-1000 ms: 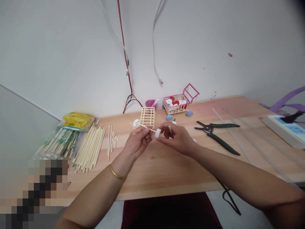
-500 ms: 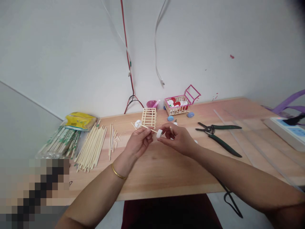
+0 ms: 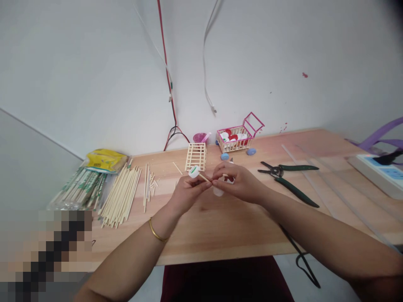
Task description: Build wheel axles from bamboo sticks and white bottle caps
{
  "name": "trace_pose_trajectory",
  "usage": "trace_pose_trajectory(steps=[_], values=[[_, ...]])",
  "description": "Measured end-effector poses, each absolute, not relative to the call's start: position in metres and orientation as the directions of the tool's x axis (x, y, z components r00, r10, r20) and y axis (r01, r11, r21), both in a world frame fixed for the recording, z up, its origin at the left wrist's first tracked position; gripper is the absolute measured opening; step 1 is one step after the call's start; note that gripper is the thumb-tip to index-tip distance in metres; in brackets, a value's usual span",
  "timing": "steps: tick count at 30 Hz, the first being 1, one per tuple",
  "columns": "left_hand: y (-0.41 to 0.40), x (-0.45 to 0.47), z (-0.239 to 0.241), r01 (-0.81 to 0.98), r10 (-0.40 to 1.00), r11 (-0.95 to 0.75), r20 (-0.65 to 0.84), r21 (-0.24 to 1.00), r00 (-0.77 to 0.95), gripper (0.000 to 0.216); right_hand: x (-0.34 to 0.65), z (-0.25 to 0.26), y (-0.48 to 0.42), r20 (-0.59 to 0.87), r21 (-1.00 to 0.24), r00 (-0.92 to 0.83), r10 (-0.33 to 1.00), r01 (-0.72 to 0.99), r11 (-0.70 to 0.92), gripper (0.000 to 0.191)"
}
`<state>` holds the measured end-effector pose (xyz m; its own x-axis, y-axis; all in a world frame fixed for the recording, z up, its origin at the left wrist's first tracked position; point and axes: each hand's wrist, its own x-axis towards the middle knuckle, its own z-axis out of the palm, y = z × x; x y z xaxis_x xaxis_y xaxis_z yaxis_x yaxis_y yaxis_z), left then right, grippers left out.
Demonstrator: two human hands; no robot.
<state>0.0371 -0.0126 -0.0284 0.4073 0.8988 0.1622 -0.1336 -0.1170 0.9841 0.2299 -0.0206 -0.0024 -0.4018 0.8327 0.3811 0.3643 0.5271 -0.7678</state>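
Note:
Both hands meet over the middle of the wooden table. My left hand pinches a thin wooden stick that carries a white bottle cap on its far end. My right hand is closed on the stick's near end, and a second white cap shows under its fingers. A small stick-built ladder frame stands on the table just behind the hands.
Loose chopsticks and wrapped packs lie at the left beside a yellow bag. Green-handled pliers lie at the right, a power strip at the far right. A pink stick cart with caps stands by the wall.
The hands dropped slightly and came closer together. The stick turned, so the far white cap now points up and toward me. The near cap slid off the stick's end into my right fingers.

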Motion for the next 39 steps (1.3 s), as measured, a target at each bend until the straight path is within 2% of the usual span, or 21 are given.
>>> trace_pose_trajectory(steps=[6, 10, 11, 13, 15, 17, 18, 19, 22, 24, 25, 31, 35, 39], values=[[-0.016, 0.04, -0.03, -0.109, 0.904, -0.153, 0.184, 0.982, 0.386, 0.01, 0.233, -0.01, -0.018, 0.231, -0.893, -0.484, 0.844, 0.238, 0.382, 0.015], [-0.017, 0.039, -0.026, -0.098, 0.901, -0.079, 0.113, 0.992, 0.42, 0.019, 0.232, -0.013, -0.016, 0.145, -0.959, -0.514, 0.845, 0.138, 0.249, 0.022], [-0.015, 0.034, -0.022, -0.065, 0.893, -0.063, 0.085, 0.996, 0.442, 0.024, 0.232, -0.013, -0.015, 0.135, -0.97, -0.505, 0.852, 0.109, 0.218, 0.024], [-0.009, 0.02, -0.008, 0.153, 0.881, -0.092, 0.009, 0.984, 0.472, 0.026, 0.234, -0.015, -0.014, 0.108, -0.986, -0.465, 0.878, 0.061, 0.154, 0.025], [0.0, -0.002, 0.008, 0.419, 0.904, -0.2, 0.003, 0.886, 0.427, 0.021, 0.236, -0.017, -0.012, 0.069, -0.994, -0.412, 0.908, 0.044, 0.095, 0.026], [0.008, -0.024, 0.024, 0.602, 0.96, -0.255, 0.125, 0.757, 0.25, 0.018, 0.238, -0.02, -0.01, 0.043, -0.997, -0.381, 0.924, 0.048, 0.066, 0.028], [0.011, -0.034, 0.03, 0.701, 0.975, -0.223, 0.148, 0.677, 0.167, 0.019, 0.239, -0.021, -0.009, 0.04, -0.997, -0.376, 0.926, 0.052, 0.065, 0.029], [0.011, -0.041, 0.034, 0.793, 0.985, -0.173, 0.125, 0.585, 0.122, 0.021, 0.239, -0.022, -0.009, 0.042, -0.996, -0.375, 0.926, 0.058, 0.068, 0.029], [0.005, -0.049, 0.032, 0.928, 0.978, -0.134, -0.104, 0.348, 0.18, 0.036, 0.241, -0.022, -0.008, 0.048, -0.993, -0.367, 0.929, 0.079, 0.083, 0.03], [-0.003, -0.046, 0.021, 0.962, 0.952, -0.129, -0.241, 0.239, 0.187, 0.041, 0.242, -0.02, -0.008, 0.053, -0.991, -0.351, 0.935, 0.096, 0.093, 0.031], [-0.006, -0.043, 0.014, 0.974, 0.954, -0.106, -0.256, 0.202, 0.157, 0.039, 0.242, -0.02, -0.008, 0.057, -0.99, -0.344, 0.937, 0.102, 0.097, 0.031], [0.007, -0.032, -0.006, 0.988, 0.975, -0.094, -0.189, 0.125, 0.117, 0.026, 0.243, -0.018, -0.009, 0.051, -0.99, -0.345, 0.937, 0.108, 0.094, 0.032], [0.046, -0.031, 0.001, 0.995, 0.993, 0.067, -0.098, 0.073, -0.06, 0.035, 0.244, -0.02, -0.008, 0.072, -0.986, -0.321, 0.944, 0.122, 0.116, 0.031], [0.08, -0.025, -0.004, 0.99, 0.984, 0.12, -0.139, 0.079, -0.108, 0.049, 0.244, -0.021, -0.008, 0.062, -0.983, -0.309, 0.949, 0.147, 0.112, 0.029]])
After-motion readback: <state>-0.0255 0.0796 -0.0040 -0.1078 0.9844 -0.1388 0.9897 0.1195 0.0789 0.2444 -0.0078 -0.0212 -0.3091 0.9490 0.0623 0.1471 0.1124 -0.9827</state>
